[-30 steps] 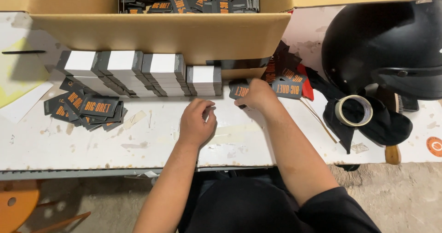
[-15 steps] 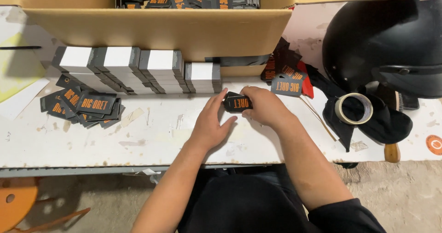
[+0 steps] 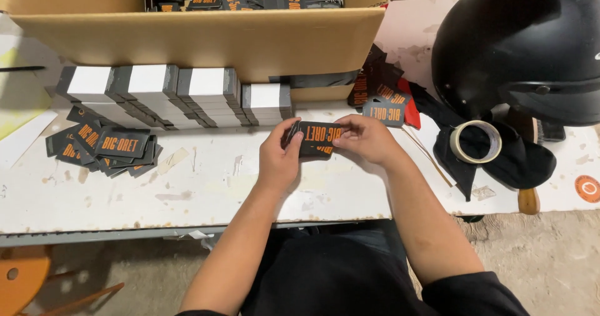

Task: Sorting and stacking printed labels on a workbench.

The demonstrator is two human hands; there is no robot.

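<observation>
Left hand [image 3: 279,157]: you pinch the black label stack [image 3: 317,140] at its 9 o'clock end.
Right hand [image 3: 367,138]: you grip its 3 o'clock end.
Hidden: your fingers cover both stack ends.

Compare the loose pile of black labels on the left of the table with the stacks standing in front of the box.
The loose pile lies flat and fanned out, orange-printed faces up; the stacks are squared into neat rows against the cardboard box, showing white tops. The pile is low and thin; the stacks are tall and many-layered. Both rest on the white table, untouched by either hand.
</observation>
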